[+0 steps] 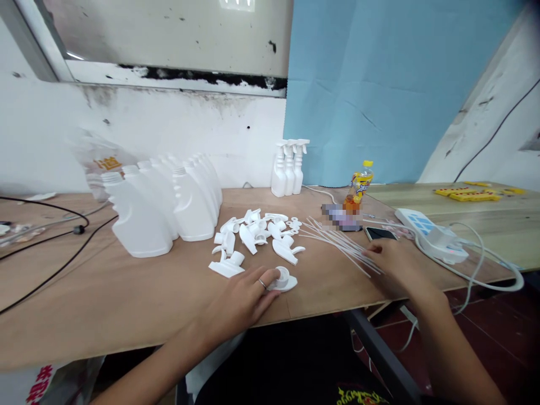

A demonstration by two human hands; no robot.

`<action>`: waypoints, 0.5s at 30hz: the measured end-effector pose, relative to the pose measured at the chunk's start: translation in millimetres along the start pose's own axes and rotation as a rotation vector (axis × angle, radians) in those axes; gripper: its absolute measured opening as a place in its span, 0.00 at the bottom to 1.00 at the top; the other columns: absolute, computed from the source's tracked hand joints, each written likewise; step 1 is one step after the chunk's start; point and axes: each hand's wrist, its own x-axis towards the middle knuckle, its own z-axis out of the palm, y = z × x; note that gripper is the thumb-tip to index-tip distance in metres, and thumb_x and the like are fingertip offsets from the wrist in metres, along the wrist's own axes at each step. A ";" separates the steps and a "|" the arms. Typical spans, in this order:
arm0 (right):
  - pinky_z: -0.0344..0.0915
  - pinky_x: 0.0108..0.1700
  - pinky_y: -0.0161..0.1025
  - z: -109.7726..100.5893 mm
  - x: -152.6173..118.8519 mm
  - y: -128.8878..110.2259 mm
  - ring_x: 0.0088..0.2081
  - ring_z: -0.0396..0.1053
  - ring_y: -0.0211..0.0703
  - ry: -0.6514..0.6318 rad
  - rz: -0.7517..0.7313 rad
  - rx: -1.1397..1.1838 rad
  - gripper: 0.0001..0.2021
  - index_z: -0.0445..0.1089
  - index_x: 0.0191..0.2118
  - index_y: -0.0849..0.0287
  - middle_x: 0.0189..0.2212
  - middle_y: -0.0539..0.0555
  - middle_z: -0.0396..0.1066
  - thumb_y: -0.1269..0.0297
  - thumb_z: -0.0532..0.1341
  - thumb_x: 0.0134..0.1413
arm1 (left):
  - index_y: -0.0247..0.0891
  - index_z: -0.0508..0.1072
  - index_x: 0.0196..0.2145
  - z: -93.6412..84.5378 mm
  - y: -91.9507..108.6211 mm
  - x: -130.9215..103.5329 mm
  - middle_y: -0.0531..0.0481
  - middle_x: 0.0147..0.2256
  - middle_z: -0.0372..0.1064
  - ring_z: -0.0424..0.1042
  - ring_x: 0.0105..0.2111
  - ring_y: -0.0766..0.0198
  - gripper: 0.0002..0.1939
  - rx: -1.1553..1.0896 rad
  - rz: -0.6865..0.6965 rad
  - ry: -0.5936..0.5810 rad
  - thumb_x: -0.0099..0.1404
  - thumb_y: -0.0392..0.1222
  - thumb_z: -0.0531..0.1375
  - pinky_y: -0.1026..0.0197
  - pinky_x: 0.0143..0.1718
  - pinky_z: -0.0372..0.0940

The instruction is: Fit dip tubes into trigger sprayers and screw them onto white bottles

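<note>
My left hand grips a white trigger spray head close to the table's front edge, its round collar turned upward. Over to the right, my right hand has its fingertips pinched together at the near ends of several thin white dip tubes, which lie fanned out on the table. Loose white spray heads are heaped beyond my left hand. Small flat white pieces lie beside that heap.
Rows of white bottles without tops stand at the left. Three bottles with spray heads stand by the wall. A drink bottle, a phone and a power strip with cables are at the right. Black cables cross the left side.
</note>
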 end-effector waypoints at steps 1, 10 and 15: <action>0.62 0.33 0.44 -2.9 0.2 -1.7 0.33 0.75 0.55 0.085 -0.011 0.018 0.09 0.75 0.24 0.57 0.28 0.60 0.78 0.64 0.62 0.53 | 0.43 0.62 0.55 0.7 -0.1 -0.4 0.48 0.46 0.72 0.74 0.43 0.57 0.14 -0.012 -0.015 0.007 0.75 0.46 0.52 0.57 0.42 0.68; 0.70 0.29 0.40 -32.0 -38.4 -115.3 0.26 0.75 0.44 -0.011 -0.361 1.288 0.10 0.64 0.38 0.55 0.32 0.54 0.77 0.55 0.59 0.66 | 0.46 0.63 0.59 1.0 2.9 -0.4 0.49 0.46 0.74 0.75 0.44 0.57 0.20 -0.153 -0.176 0.005 0.72 0.47 0.57 0.58 0.45 0.68; 0.69 0.32 0.37 -10.6 -48.6 -166.3 0.27 0.73 0.37 -0.220 -0.605 1.367 0.07 0.65 0.40 0.56 0.34 0.52 0.74 0.61 0.54 0.70 | 0.47 0.63 0.60 0.9 2.0 0.8 0.50 0.45 0.75 0.76 0.40 0.57 0.21 -0.130 -0.169 -0.009 0.71 0.47 0.58 0.59 0.41 0.68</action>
